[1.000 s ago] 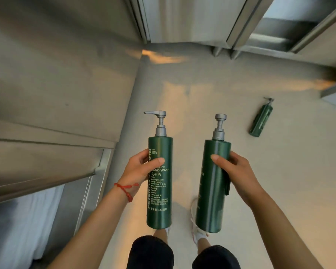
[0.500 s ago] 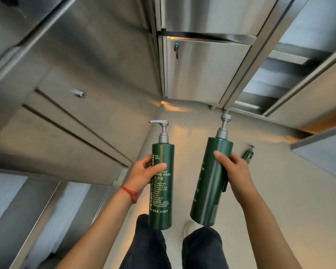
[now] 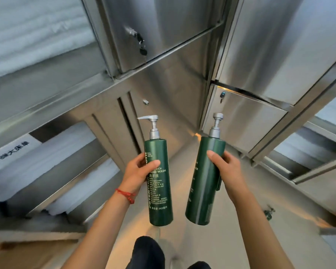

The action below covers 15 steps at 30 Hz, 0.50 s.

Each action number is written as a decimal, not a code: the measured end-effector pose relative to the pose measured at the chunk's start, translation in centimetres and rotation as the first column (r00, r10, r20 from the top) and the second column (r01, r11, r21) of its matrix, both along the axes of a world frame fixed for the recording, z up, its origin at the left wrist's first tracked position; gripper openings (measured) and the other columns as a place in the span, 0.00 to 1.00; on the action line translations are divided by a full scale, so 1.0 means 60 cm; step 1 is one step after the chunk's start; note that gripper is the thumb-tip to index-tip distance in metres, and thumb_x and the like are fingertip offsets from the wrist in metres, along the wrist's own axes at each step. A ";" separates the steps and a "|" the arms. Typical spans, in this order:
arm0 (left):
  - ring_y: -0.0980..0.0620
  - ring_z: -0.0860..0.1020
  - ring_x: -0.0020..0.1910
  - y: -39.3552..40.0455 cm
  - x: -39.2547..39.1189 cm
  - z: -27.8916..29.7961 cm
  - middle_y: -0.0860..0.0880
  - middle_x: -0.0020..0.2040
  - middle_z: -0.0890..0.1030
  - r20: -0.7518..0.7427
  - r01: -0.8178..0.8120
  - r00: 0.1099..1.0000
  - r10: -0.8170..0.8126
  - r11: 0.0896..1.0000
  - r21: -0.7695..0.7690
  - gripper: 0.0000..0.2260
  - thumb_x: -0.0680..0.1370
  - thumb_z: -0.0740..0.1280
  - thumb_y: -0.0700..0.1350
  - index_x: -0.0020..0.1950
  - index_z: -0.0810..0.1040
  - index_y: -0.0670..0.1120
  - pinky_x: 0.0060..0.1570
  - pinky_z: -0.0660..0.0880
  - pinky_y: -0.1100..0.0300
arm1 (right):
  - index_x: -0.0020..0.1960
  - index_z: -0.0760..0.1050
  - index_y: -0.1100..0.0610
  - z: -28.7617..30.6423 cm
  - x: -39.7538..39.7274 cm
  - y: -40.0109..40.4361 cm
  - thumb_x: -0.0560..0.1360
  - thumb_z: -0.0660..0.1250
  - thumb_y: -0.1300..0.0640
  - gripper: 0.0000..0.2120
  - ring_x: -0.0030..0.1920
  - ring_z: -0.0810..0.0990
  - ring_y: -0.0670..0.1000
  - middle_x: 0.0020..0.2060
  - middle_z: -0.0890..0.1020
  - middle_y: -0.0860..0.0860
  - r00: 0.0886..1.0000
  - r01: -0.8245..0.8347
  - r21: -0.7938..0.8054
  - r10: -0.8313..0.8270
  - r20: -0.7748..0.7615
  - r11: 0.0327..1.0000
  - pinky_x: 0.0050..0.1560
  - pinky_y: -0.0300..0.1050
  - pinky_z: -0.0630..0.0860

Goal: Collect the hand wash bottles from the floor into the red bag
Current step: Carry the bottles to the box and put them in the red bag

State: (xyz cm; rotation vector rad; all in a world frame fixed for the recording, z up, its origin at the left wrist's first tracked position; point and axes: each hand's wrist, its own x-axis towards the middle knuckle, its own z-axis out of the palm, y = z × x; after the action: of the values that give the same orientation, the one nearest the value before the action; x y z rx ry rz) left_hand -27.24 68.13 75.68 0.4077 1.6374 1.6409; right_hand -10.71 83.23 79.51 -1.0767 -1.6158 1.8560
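Note:
I hold two dark green hand wash bottles with grey pump heads upright in front of me. My left hand (image 3: 137, 172) grips the bottle (image 3: 160, 193) whose label faces me. My right hand (image 3: 228, 169) grips the other bottle (image 3: 204, 183), its label turned away. A third green bottle (image 3: 268, 214) lies on the floor at the lower right, small and partly cut off by my right forearm. No red bag is in view.
Stainless steel cabinets (image 3: 246, 121) with keyed locks stand ahead and to the right. Open steel shelves on the left hold stacked white linen (image 3: 37, 164) with a label tag (image 3: 10, 152). A narrow strip of pale floor (image 3: 182, 171) runs between them; my legs show at the bottom.
The view has tilted upward, so the cabinets and shelves fill more of the frame and the floor bottle has slid down to the lower right. Both hands keep the same grip on their bottles.

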 end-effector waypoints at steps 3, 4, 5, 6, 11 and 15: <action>0.55 0.81 0.36 -0.055 0.011 0.018 0.54 0.35 0.84 -0.018 -0.116 0.993 0.117 0.993 0.016 0.21 0.54 0.73 0.53 0.45 0.79 0.49 0.38 0.75 0.59 | 0.48 0.76 0.50 0.021 -0.021 -0.023 0.72 0.68 0.55 0.06 0.34 0.81 0.39 0.40 0.81 0.49 0.992 -0.126 0.053 0.127 -0.013 0.991 0.32 0.31 0.75; 0.55 0.81 0.37 -0.077 0.012 0.023 0.54 0.36 0.84 -0.032 -0.154 0.988 0.154 0.988 0.017 0.21 0.54 0.73 0.53 0.45 0.79 0.49 0.39 0.75 0.59 | 0.48 0.75 0.49 0.029 -0.032 -0.036 0.71 0.68 0.55 0.06 0.35 0.81 0.39 0.41 0.81 0.48 0.983 -0.183 0.068 0.184 -0.009 0.981 0.32 0.31 0.75; 0.56 0.81 0.37 -0.100 0.013 0.029 0.54 0.36 0.84 -0.049 -0.190 0.980 0.191 0.981 0.021 0.21 0.54 0.73 0.53 0.45 0.79 0.49 0.40 0.75 0.59 | 0.48 0.75 0.48 0.037 -0.044 -0.049 0.71 0.68 0.54 0.06 0.35 0.81 0.39 0.41 0.81 0.48 0.972 -0.233 0.080 0.235 -0.006 0.969 0.33 0.31 0.76; 0.56 0.80 0.37 -0.124 0.012 0.034 0.55 0.36 0.84 -0.065 -0.229 0.971 0.230 0.973 0.026 0.21 0.54 0.73 0.53 0.44 0.79 0.49 0.40 0.75 0.59 | 0.47 0.75 0.48 0.044 -0.057 -0.065 0.71 0.68 0.55 0.06 0.35 0.81 0.39 0.40 0.81 0.48 0.960 -0.277 0.091 0.279 -0.009 0.957 0.32 0.31 0.75; 0.56 0.80 0.37 -0.264 0.007 0.063 0.55 0.35 0.84 -0.125 -0.423 0.896 0.425 0.905 0.048 0.19 0.56 0.72 0.54 0.44 0.78 0.49 0.38 0.76 0.62 | 0.49 0.76 0.53 0.065 -0.123 -0.159 0.71 0.68 0.56 0.07 0.34 0.81 0.40 0.39 0.81 0.49 0.882 -0.466 0.111 0.471 -0.028 0.878 0.32 0.31 0.74; 0.59 0.80 0.34 -0.388 0.012 0.084 0.56 0.34 0.84 -0.157 -0.555 0.813 0.561 0.828 0.081 0.19 0.56 0.73 0.51 0.45 0.78 0.48 0.34 0.76 0.67 | 0.48 0.75 0.53 0.076 -0.172 -0.269 0.72 0.67 0.58 0.06 0.33 0.81 0.39 0.39 0.81 0.49 0.784 -0.612 0.117 0.620 -0.045 0.782 0.31 0.31 0.74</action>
State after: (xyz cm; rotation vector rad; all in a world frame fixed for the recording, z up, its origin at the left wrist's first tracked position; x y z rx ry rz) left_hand -26.52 44.85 80.73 0.0769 1.9939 2.1107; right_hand -21.02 67.09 84.06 -0.4268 -2.1601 2.1394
